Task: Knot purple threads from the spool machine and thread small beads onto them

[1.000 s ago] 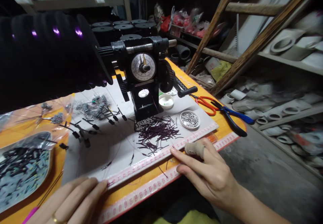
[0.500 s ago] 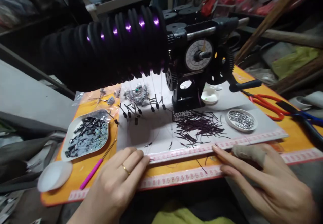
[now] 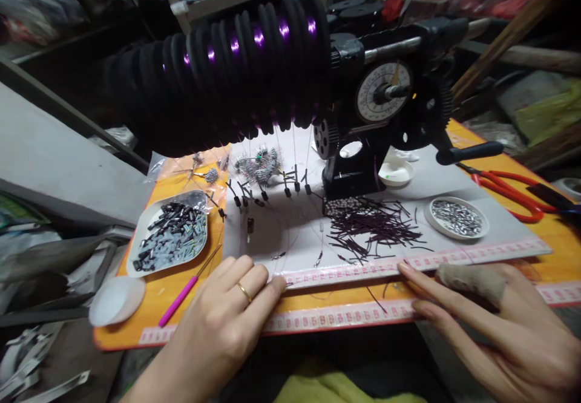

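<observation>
My left hand (image 3: 227,306), with a gold-coloured ring, has its fingers curled together at the left end of a pink-and-white measuring tape (image 3: 345,271). What its fingertips hold, if anything, is too small to make out. The tape runs along the front edge of a white board (image 3: 508,233). Farther right on this tape rests the outstretched index finger of my right hand (image 3: 503,324); its thumb is apart, near a lower tape (image 3: 338,318). A wrapping (image 3: 472,282) covers another right finger. Beyond the hands, thin lines lead down from black spools (image 3: 254,70) to small dark pieces (image 3: 297,186).
A black winding machine (image 3: 358,167) with a dial and crank stands on the board. Dark short tubes (image 3: 372,227) lie before it. Around are a dish of metal bits (image 3: 458,218), a tray (image 3: 204,242), a cup (image 3: 118,300), a pink-handled hook (image 3: 181,297) and red-handled scissors (image 3: 512,191).
The view has shifted, so the table, machine and hands sit farther right in the picture. Both hands stay at the same places along the tape.
</observation>
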Demonstrator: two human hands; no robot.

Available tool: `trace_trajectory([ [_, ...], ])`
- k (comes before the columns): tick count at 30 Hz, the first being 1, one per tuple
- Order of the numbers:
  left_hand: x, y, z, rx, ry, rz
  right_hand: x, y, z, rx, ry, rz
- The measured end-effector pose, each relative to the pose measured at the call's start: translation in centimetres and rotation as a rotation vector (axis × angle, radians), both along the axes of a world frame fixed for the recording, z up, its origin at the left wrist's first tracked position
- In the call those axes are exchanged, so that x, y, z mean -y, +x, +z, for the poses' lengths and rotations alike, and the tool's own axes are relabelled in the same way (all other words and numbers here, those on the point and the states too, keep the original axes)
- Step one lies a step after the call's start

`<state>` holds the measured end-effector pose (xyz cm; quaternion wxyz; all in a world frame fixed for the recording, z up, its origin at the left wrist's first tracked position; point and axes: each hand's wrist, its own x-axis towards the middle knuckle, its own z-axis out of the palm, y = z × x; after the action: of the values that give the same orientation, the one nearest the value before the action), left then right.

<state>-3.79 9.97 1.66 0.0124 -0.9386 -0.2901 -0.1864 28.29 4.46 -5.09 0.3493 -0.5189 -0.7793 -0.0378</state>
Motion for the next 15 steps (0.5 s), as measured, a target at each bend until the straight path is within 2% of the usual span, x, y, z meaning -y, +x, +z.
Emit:
trace_trajectory([
  [15,-0.54,0.17,0.07,0.036,0.075,0.014,0.13,0.00,-0.03,-0.009,-0.010,-0.002],
])
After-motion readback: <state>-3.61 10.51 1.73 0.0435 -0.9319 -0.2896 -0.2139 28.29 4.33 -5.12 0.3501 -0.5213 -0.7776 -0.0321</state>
